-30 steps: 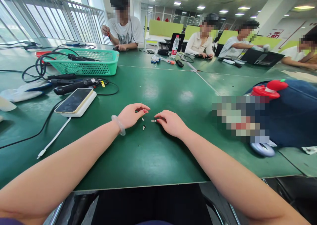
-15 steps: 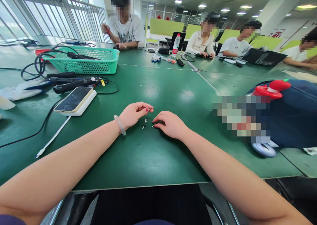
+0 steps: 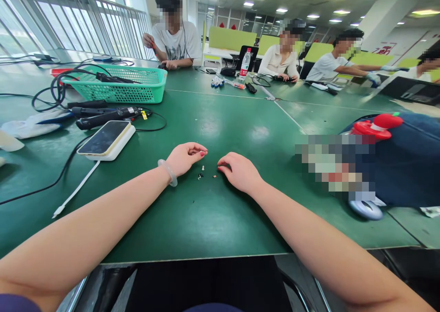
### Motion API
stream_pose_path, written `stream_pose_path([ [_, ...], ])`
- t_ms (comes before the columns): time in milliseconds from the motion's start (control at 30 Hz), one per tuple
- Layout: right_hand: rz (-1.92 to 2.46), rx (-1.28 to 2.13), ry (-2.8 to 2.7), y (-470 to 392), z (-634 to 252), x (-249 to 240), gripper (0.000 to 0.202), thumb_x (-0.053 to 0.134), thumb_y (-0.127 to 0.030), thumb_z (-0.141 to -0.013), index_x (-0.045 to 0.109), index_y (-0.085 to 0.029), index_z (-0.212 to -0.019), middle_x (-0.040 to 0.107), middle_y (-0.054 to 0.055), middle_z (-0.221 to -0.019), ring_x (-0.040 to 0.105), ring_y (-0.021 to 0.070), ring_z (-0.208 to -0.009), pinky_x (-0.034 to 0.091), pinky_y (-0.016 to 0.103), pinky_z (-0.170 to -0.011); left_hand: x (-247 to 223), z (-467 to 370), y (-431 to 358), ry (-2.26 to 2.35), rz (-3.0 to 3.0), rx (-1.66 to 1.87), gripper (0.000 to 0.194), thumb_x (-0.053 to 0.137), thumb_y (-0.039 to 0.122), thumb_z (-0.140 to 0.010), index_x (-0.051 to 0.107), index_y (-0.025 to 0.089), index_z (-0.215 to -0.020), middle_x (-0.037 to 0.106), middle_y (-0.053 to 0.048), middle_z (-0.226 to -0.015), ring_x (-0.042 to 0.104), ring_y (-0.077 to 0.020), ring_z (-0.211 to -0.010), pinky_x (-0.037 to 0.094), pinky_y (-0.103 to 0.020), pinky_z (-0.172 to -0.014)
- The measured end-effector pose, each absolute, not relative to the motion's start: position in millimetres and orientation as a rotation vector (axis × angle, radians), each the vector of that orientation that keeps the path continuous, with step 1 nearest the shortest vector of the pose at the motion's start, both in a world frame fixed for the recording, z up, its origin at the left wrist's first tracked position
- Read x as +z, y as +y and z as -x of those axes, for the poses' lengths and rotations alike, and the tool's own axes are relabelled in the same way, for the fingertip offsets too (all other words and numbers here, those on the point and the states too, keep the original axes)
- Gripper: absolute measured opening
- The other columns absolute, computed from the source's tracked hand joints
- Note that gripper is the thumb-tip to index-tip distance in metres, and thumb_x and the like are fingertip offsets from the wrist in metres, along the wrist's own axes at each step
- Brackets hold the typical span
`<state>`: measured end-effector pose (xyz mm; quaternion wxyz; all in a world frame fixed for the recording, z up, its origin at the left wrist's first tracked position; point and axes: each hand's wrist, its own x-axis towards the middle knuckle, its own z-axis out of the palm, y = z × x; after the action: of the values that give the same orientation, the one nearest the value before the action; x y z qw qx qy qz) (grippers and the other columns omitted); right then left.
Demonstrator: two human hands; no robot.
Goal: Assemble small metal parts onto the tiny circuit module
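Several tiny parts lie on the green table [image 3: 192, 232]: a small white piece [image 3: 203, 168], a black-and-white piece [image 3: 200, 177] and a reddish piece [image 3: 215, 176]. My left hand [image 3: 187, 158], with a pale bracelet [image 3: 167, 172] at the wrist, is just above and left of them. Its thumb and fingers are pinched together; what they hold, if anything, is too small to name. My right hand [image 3: 239, 171] is at the right of the reddish piece, apart from it, with thumb and index finger a little apart and nothing visible between them.
At the left are a green basket [image 3: 120, 92], black handheld tools [image 3: 106, 117], cables and a phone [image 3: 105, 138] on a white block. A dark blue bag [image 3: 409, 165] and a red item [image 3: 373, 128] stand right. Several people sit across the table.
My right hand has moved slightly right, off the reddish piece, which now shows on the table. My left fingertips have drawn back a little left. A person at the far right has stretched out their arms.
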<state>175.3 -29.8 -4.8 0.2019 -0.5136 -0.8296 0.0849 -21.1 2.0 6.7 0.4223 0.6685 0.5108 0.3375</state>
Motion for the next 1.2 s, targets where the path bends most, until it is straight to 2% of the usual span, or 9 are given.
stream_pose_path([
  [133, 1.060, 0.136, -2.526, -42.4, -162.0, -4.2, 0.027, 0.053, -0.028, -0.088, 0.063, -0.022, -0.111, 0.062, 0.006, -0.106, 0.051, 0.0179, -0.094, 0.042, 0.033, -0.086, 1.4, 23.6, 6.7, 1.332, -1.727, 0.874, 0.024, 0.062, 0.033, -0.073, 0.065, 0.017, -0.091, 0.070, -0.007, -0.094, 0.063, -0.0173, -0.083, 0.047, -0.032, -0.082],
  [200, 1.003, 0.076, -2.586, -46.6, -155.3, -4.7, 0.029, 0.051, -0.028, -0.089, 0.062, -0.022, -0.115, 0.061, 0.007, -0.111, 0.049, 0.0201, -0.099, 0.041, 0.036, -0.087, -1.0, 24.6, 8.2, 1.330, -1.746, 0.874, 0.024, 0.062, 0.032, -0.072, 0.066, 0.017, -0.091, 0.070, -0.006, -0.092, 0.062, -0.0167, -0.079, 0.048, -0.032, -0.079],
  [333, 1.016, 0.094, -2.615, -44.5, -154.1, -7.6, 0.027, 0.047, -0.027, -0.091, 0.066, -0.023, -0.110, 0.063, 0.007, -0.107, 0.049, 0.0192, -0.097, 0.040, 0.036, -0.084, -4.1, 24.7, 8.2, 1.308, -1.727, 0.862, 0.024, 0.061, 0.030, -0.072, 0.066, 0.017, -0.091, 0.069, -0.005, -0.087, 0.062, -0.0154, -0.075, 0.048, -0.031, -0.076],
  [500, 1.052, 0.178, -2.566, -34.9, -165.2, -10.3, 0.021, 0.051, -0.020, -0.088, 0.070, -0.023, -0.097, 0.067, 0.005, -0.095, 0.051, 0.0170, -0.088, 0.040, 0.033, -0.081, -9.5, 25.9, 9.9, 1.304, -1.708, 0.848, 0.025, 0.062, 0.029, -0.071, 0.066, 0.017, -0.093, 0.069, -0.004, -0.081, 0.062, -0.0151, -0.072, 0.049, -0.032, -0.076],
  [667, 1.097, 0.279, -2.486, -33.3, -166.1, -7.9, 0.013, 0.057, -0.017, -0.084, 0.068, -0.020, -0.079, 0.067, 0.003, -0.081, 0.052, 0.0159, -0.081, 0.042, 0.031, -0.078, -14.3, 24.8, 12.2, 1.209, -1.652, 0.849, 0.023, 0.063, 0.024, -0.071, 0.065, 0.016, -0.092, 0.069, -0.005, -0.086, 0.063, -0.0150, -0.075, 0.050, -0.034, -0.079],
  [867, 1.201, 0.392, -2.281, -31.3, -169.8, -4.1, 0.014, 0.054, -0.015, -0.084, 0.067, -0.022, -0.083, 0.068, 0.002, -0.082, 0.057, 0.0145, -0.079, 0.044, 0.029, -0.075, -4.9, 16.1, 2.7, 1.076, -1.492, 0.828, 0.023, 0.064, 0.014, -0.070, 0.063, 0.013, -0.093, 0.067, -0.004, -0.083, 0.061, -0.0109, -0.067, 0.051, -0.034, -0.076],
  [1000, 1.164, 0.431, -2.137, -29.5, -172.0, -5.0, 0.015, 0.055, -0.015, -0.083, 0.067, -0.023, -0.083, 0.069, 0.001, -0.086, 0.060, 0.0141, -0.081, 0.045, 0.028, -0.077, 0.0, 11.6, -3.5, 0.988, -1.415, 0.792, 0.026, 0.068, 0.010, -0.066, 0.062, 0.013, -0.091, 0.067, -0.004, -0.086, 0.064, -0.0128, -0.075, 0.051, -0.034, -0.080],
  [1200, 1.183, 0.497, -1.982, -30.8, -169.2, -7.5, 0.010, 0.052, -0.018, -0.081, 0.062, -0.022, -0.081, 0.067, -0.001, -0.077, 0.058, 0.0121, -0.067, 0.045, 0.025, -0.066, 0.9, 9.7, -5.9, 0.939, -1.467, 0.752, 0.028, 0.070, 0.012, -0.065, 0.063, 0.012, -0.092, 0.067, -0.004, -0.084, 0.064, -0.0134, -0.079, 0.050, -0.035, -0.087],
])
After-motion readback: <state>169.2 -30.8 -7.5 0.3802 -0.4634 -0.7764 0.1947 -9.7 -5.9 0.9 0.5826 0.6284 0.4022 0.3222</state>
